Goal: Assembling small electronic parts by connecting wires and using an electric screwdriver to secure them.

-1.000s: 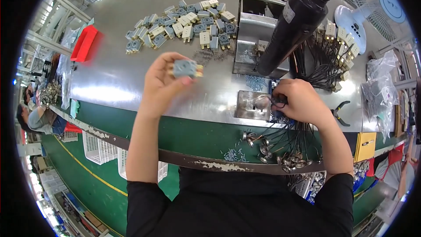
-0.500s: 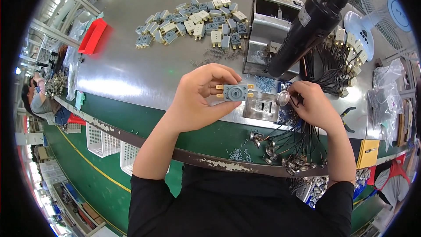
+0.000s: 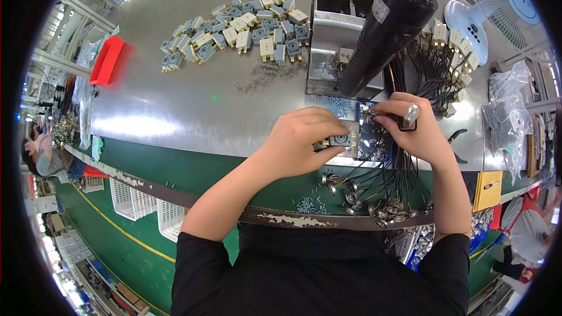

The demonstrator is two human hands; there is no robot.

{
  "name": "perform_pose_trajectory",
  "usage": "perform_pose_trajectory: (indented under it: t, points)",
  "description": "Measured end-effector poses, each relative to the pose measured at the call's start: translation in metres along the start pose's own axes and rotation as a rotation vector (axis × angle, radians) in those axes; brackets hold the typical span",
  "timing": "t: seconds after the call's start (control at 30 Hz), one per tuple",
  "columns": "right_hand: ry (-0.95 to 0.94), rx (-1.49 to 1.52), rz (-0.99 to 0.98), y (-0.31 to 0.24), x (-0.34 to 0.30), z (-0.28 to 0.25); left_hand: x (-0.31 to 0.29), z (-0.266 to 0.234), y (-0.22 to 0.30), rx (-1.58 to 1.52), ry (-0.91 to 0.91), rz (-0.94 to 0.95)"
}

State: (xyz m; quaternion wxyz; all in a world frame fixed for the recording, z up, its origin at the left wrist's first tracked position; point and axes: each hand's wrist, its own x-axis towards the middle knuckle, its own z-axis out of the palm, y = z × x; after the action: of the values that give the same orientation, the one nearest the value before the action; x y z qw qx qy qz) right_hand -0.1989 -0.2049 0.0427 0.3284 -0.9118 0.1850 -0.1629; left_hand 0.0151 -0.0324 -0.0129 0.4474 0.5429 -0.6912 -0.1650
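My left hand (image 3: 305, 142) is closed with thumb and fingers around a grey switch block (image 3: 340, 140) with a round centre and brass terminals. It is at the metal fixture (image 3: 352, 151) on the bench; the hand hides much of both. My right hand (image 3: 417, 131) has a round metal cap (image 3: 411, 116) on a black wire tucked in its fingers. Its thumb and forefinger reach over a blue tray (image 3: 383, 153) of small metal parts; whether they pinch one, I cannot make out. Blue screws (image 3: 338, 105) lie just beyond the fixture.
A black cylindrical tool (image 3: 374, 32) hangs before a metal housing (image 3: 336, 41). Many cream and grey switch blocks (image 3: 243, 40) and loose springs (image 3: 263, 76) lie farther left. Wired metal caps (image 3: 389, 210) lie near the edge. Pliers (image 3: 458, 140), a fan (image 3: 466, 20) and a red bin (image 3: 107, 60) stand around.
My left hand has moved right and down, bringing the grey switch block to the fixture. My right hand has shifted to the tray, with the metal cap now farther back in its fingers.
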Motion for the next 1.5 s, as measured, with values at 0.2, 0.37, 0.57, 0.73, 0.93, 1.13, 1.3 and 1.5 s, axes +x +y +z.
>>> perform_pose_trajectory:
  t: [0.2, 0.37, 0.57, 0.73, 0.93, 1.13, 1.3, 1.5]
  points:
    - [0.0, 0.035, -0.054, 0.003, -0.001, 0.0, -0.011, 0.011, -0.008, 0.038, 0.083, 0.034]
    - [-0.01, 0.068, -0.019, 0.002, -0.001, 0.0, -0.009, 0.006, -0.009, 0.047, 0.076, 0.021]
    - [0.018, 0.012, -0.061, -0.003, 0.0, 0.0, -0.008, -0.021, -0.014, 0.184, 0.278, -0.104]
    - [0.022, 0.07, -0.073, -0.005, -0.003, 0.0, 0.006, -0.049, -0.031, 0.551, 0.228, -0.38]
    - [-0.022, 0.068, -0.125, -0.01, -0.006, -0.001, 0.013, -0.046, -0.054, 0.737, 0.083, -0.401]
    - [-0.126, 0.285, -0.126, -0.024, -0.009, -0.006, 0.011, -0.045, -0.045, 0.724, -0.011, -0.487]
    - [-0.094, 0.468, -0.096, -0.017, -0.005, -0.009, -0.001, -0.047, -0.044, 0.616, -0.006, -0.437]
    - [-0.071, 0.486, -0.094, -0.014, -0.006, -0.006, -0.004, -0.061, -0.043, 0.45, 0.047, -0.433]
